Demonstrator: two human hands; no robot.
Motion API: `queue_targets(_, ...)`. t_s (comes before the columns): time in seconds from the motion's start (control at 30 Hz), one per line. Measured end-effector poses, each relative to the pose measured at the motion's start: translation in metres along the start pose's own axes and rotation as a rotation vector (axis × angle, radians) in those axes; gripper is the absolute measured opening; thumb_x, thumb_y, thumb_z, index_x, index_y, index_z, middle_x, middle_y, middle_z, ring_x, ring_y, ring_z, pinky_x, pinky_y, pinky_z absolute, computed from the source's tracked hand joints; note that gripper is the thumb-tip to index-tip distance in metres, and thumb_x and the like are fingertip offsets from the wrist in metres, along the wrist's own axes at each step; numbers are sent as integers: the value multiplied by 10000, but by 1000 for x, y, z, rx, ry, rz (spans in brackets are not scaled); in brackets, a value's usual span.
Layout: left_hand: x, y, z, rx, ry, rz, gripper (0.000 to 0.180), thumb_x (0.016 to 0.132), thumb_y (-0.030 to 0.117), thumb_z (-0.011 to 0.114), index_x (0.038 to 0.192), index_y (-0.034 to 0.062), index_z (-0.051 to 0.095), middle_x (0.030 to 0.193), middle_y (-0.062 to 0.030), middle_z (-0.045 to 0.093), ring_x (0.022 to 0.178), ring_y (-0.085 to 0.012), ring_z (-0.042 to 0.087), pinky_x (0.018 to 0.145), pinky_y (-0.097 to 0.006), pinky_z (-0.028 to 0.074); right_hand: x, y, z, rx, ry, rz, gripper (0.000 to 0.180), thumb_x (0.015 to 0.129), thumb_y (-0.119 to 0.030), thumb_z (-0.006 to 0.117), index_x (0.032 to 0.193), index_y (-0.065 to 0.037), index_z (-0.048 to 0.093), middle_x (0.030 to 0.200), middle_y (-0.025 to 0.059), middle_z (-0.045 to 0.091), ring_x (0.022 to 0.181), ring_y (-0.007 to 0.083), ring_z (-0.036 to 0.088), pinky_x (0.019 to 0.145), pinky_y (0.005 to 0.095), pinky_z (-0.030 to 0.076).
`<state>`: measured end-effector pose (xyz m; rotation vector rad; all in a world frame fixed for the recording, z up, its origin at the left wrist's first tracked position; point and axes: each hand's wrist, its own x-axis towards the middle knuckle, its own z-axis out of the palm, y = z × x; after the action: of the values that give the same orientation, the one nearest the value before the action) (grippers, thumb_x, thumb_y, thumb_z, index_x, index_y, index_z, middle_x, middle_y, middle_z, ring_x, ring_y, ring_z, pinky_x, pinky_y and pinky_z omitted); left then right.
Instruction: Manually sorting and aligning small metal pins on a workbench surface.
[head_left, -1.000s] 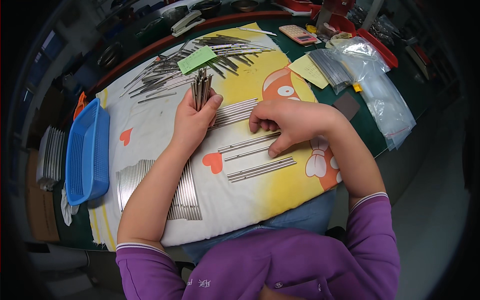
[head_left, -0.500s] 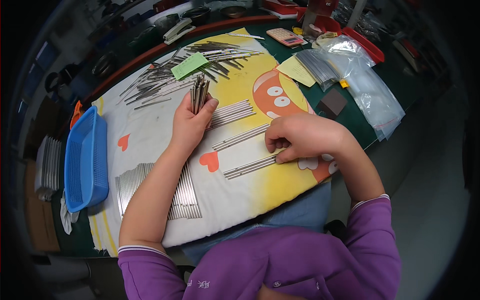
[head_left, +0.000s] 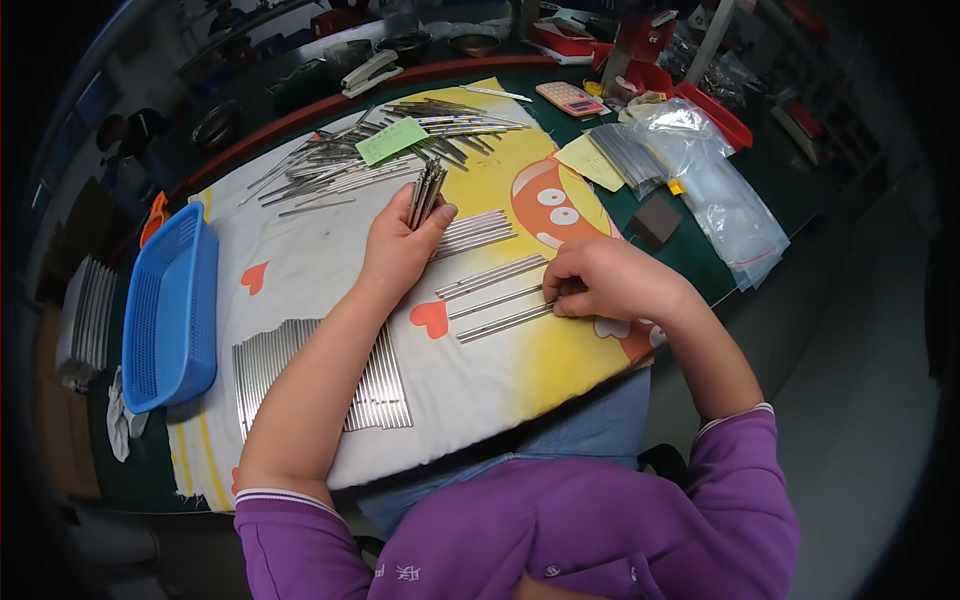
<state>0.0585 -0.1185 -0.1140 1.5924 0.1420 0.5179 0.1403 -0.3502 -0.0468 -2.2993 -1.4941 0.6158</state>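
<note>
A bundle of thin metal rods stands upright in my left hand, which is closed around its lower part. My right hand is closed over the right ends of the rods on the cloth, fingertips pinching a single metal rod. That rod lies between two small groups: a farther group and a nearer group. Beyond them, several parallel rods lie partly hidden behind my left hand. A neat row of rods passes under my left forearm.
A loose heap of rods with a green paper slip covers the cloth's far side. At the left stands a blue plastic basket. Beyond the cloth's right edge are a dark block, clear plastic bags and a calculator.
A single rod now lies apart from the nearer group, shifted away from me under my right hand's fingers. My left hand still holds its bundle. The whole view has shifted slightly.
</note>
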Motion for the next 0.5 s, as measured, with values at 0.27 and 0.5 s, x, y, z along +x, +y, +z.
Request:
queue_targets(0.27, 0, -3, -3, 10, -79, 1, 131, 890, 153, 607, 905, 56, 521, 630, 33, 471, 522, -51, 418, 475, -223, 359, 20, -3, -19, 4, -35, 50, 147, 745, -140, 666, 829, -25, 628, 710, 62, 615, 658, 143, 589, 647, 263, 477)
queue_targets(0.5, 3, 3, -7, -134, -152, 42, 165, 899, 132, 585, 1003, 33, 503, 812, -26, 614, 640, -87, 559, 586, -212, 452, 86, -28, -23, 302, 289, -43, 107, 793, -78, 645, 854, 7, 622, 736, 12, 609, 682, 69, 546, 646, 220, 458)
